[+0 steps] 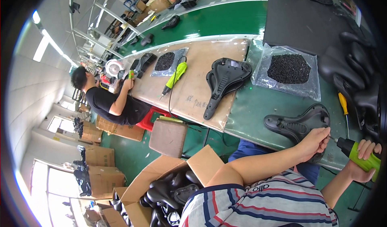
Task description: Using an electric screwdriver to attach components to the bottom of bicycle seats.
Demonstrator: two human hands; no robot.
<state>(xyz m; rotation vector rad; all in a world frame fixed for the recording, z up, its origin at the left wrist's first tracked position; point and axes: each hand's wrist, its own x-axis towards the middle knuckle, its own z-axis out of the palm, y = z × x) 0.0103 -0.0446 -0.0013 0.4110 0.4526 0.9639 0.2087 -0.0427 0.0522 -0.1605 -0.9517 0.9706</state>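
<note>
A green and black electric screwdriver (pixel 351 149) is gripped in my right hand (pixel 365 162), its bit pointing left. My left hand (pixel 315 141) is closed in a pinch at the bit's tip, over the near edge of a black bicycle saddle (pixel 296 124). What the fingertips hold is too small to make out. The saddle lies underside up on the green tabletop (pixel 246 122). A second black saddle (pixel 226 80) lies underside up farther left. Beyond my hands, a clear plastic bag (pixel 314 88) holds a heap of small black parts (pixel 288 68).
Black saddles (pixel 354 74) are piled at right beside a yellow-handled screwdriver (pixel 342 103). Another green electric screwdriver (pixel 175 78) lies on the brown board (pixel 193 94). A co-worker (pixel 113 94) sits at left. An open carton (pixel 155 172) of saddles, a stool (pixel 168 136) and a green conveyor belt (pixel 225 21) surround me.
</note>
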